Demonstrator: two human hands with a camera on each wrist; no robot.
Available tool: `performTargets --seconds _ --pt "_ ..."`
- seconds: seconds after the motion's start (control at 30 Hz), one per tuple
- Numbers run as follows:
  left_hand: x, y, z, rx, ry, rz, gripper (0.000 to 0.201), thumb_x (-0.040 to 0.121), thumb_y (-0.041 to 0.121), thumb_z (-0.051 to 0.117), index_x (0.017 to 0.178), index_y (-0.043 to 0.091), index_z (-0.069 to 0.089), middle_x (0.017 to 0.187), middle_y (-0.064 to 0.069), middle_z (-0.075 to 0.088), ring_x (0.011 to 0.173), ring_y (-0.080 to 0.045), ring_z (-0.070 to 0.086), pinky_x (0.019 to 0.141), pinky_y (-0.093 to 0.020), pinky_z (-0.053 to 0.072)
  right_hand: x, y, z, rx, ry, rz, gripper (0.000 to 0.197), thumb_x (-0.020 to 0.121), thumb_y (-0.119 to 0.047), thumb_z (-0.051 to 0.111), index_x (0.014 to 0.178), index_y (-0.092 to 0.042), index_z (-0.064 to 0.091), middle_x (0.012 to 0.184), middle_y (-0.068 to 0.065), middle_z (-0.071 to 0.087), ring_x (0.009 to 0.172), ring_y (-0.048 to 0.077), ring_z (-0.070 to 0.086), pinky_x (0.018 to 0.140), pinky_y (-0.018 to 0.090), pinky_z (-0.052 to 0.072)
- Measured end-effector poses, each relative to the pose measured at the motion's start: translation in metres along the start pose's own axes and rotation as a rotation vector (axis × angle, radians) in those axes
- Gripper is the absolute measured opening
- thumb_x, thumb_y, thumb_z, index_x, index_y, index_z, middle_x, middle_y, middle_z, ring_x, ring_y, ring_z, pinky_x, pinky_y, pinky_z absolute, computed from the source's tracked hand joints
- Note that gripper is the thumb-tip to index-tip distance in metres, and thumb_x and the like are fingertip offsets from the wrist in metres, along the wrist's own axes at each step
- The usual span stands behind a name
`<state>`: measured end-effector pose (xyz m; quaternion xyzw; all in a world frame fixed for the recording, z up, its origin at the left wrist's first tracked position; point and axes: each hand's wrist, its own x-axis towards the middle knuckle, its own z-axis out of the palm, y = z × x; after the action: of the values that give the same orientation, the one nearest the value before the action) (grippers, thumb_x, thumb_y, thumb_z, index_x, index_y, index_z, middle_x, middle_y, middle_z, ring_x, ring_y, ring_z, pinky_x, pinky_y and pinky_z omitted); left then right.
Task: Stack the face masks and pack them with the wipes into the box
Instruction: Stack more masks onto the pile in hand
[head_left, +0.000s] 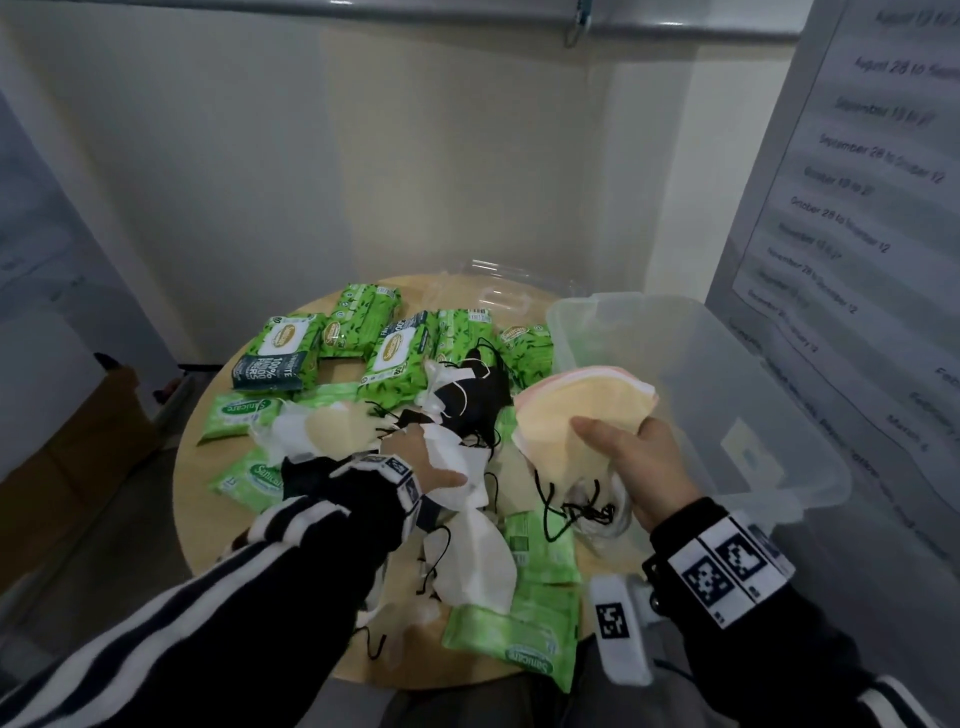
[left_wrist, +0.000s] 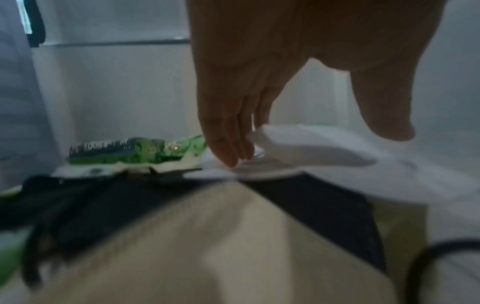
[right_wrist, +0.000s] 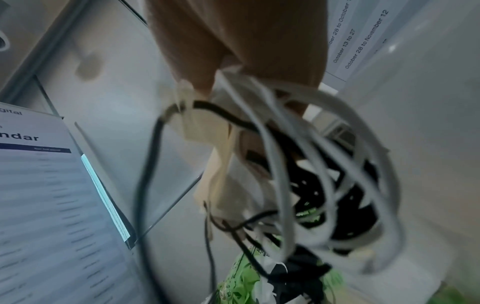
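Observation:
A round wooden table carries green wipes packs and a loose heap of white, black and cream face masks. My right hand grips a stack of cream and pink masks just above the table, beside the near wall of the clear plastic box. In the right wrist view my right hand holds the stack with white and black ear loops dangling. My left hand is spread, its fingertips touching a white mask, thumb apart.
The box stands at the table's right edge; its clear lid lies at the back. More wipes packs lie near the front edge. Printed posters hang close on the right, and a cardboard carton sits on the floor at left.

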<state>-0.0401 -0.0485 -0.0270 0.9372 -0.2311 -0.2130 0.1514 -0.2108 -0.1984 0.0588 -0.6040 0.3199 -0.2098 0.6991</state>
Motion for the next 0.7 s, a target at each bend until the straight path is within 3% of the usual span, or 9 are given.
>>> performTargets --seconds 0.1,0.2,0.27,0.37,0.47,0.53,0.6,0.63,0.7 --pt "0.009 0.000 0.016 -0.036 -0.007 -0.158 0.082 0.068 0.037 0.081 0.132 0.006 0.038 0.129 -0.015 0.050 0.117 -0.029 0.051 0.094 -0.032 0.041 0.002 0.003 0.000 0.019 0.012 0.017 0.010 0.082 0.000 0.065 0.091 -0.006 0.063 0.091 0.012 0.069 0.081 0.026 0.065 0.078 0.039 0.053" --pt "0.016 -0.004 0.016 -0.097 -0.023 -0.141 0.057 0.074 0.030 0.077 0.120 0.005 0.054 0.120 -0.014 0.060 0.110 -0.028 0.057 0.087 -0.028 0.043 0.005 0.005 -0.001 0.035 0.008 0.021 0.017 0.083 -0.001 0.065 0.100 -0.003 0.063 0.094 0.012 0.069 0.085 0.027 0.066 0.079 0.038 0.054" --pt "0.018 -0.009 0.007 -0.138 -0.015 -0.139 0.055 0.077 0.034 0.075 0.120 0.004 0.058 0.121 -0.013 0.061 0.112 -0.028 0.057 0.088 -0.027 0.042 0.008 0.006 -0.002 0.041 -0.010 0.024 0.016 0.083 -0.003 0.065 0.099 -0.004 0.064 0.094 0.011 0.070 0.084 0.025 0.066 0.077 0.036 0.054" --pt "0.024 -0.014 -0.014 -0.067 -0.038 -0.144 0.069 0.076 0.042 0.074 0.128 0.002 0.051 0.129 -0.011 0.055 0.119 -0.027 0.052 0.092 -0.028 0.039 0.011 0.007 0.000 0.045 -0.024 0.036 0.009 0.084 -0.004 0.064 0.092 -0.008 0.065 0.090 0.008 0.071 0.078 0.020 0.068 0.068 0.031 0.055" --pt "0.034 -0.023 -0.027 0.060 -0.053 -0.102 0.072 0.068 0.044 0.079 0.128 0.014 0.052 0.128 -0.005 0.053 0.118 -0.025 0.050 0.093 -0.028 0.038 0.013 0.007 0.004 0.058 -0.022 0.045 0.008 0.084 -0.003 0.064 0.090 -0.008 0.065 0.089 0.008 0.071 0.077 0.021 0.068 0.070 0.032 0.056" --pt "0.041 -0.030 -0.027 0.034 -0.109 -0.051 0.097 0.053 0.049 0.086 0.135 0.018 0.044 0.134 -0.006 0.047 0.122 -0.025 0.046 0.095 -0.028 0.036 0.013 0.007 0.006 0.060 -0.025 0.051 0.009 0.084 -0.003 0.064 0.091 -0.008 0.065 0.093 0.011 0.070 0.083 0.025 0.067 0.076 0.037 0.055" --pt "0.043 -0.033 -0.023 0.012 -0.214 -0.034 0.132 0.026 0.068 0.083 0.139 0.017 0.037 0.136 -0.003 0.047 0.123 -0.023 0.046 0.095 -0.029 0.036 0.014 0.007 0.007 0.058 -0.025 0.052 0.010 0.084 -0.003 0.064 0.093 -0.008 0.065 0.096 0.012 0.070 0.087 0.026 0.067 0.079 0.038 0.055" --pt "0.044 -0.034 -0.021 0.033 -0.226 -0.046 0.131 0.026 0.069 0.082 0.138 0.017 0.039 0.135 -0.003 0.049 0.122 -0.023 0.048 0.095 -0.029 0.037 0.015 0.007 0.007 0.057 -0.024 0.051 0.011 0.084 -0.003 0.064 0.094 -0.008 0.065 0.097 0.012 0.070 0.088 0.026 0.067 0.079 0.038 0.055" --pt "0.045 -0.035 -0.016 0.082 -0.164 -0.065 0.091 0.053 0.053 0.084 0.128 0.015 0.050 0.127 -0.006 0.056 0.114 -0.024 0.053 0.088 -0.028 0.041 0.015 0.006 0.006 0.060 -0.024 0.046 0.012 0.084 -0.003 0.064 0.095 -0.007 0.064 0.098 0.012 0.070 0.087 0.026 0.067 0.078 0.037 0.055"
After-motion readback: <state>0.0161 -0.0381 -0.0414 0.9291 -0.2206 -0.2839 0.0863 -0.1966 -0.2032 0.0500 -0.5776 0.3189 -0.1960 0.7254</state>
